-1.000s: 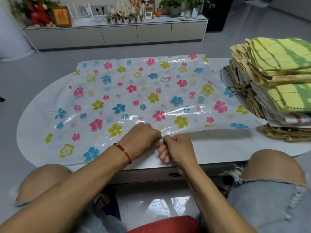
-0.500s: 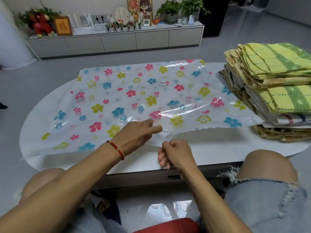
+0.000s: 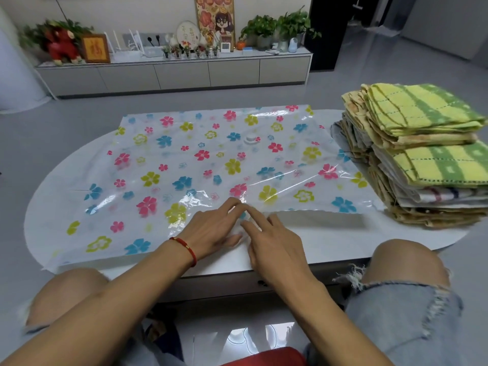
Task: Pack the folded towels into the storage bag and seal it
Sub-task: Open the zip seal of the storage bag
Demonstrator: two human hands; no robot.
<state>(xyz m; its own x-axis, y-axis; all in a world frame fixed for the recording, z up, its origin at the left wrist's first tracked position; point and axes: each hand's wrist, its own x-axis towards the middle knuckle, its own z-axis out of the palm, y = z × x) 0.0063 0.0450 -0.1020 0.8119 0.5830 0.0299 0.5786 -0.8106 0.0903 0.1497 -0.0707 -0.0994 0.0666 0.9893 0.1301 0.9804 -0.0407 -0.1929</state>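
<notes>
1. While spread flat across the white table point(image 3: 330, 241) at frame centre, flowered storage bag point(image 3: 211, 165) lies empty, near edge under both hands.
2. Left hand point(image 3: 211, 231) and right hand point(image 3: 269, 241) side by side, fingers straight, pressing on the plastic, fingertips nearly meeting.
3. Folded towels point(image 3: 422, 154) stacked at frame right, just beside the bag.

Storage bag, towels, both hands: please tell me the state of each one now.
Storage bag: flat on the table, no towels inside.
Folded towels: stacked beside the bag, still unpacked.
Left hand: fingers straight, touching the bag's near edge.
Right hand: fingers straight, touching the same edge.
</notes>
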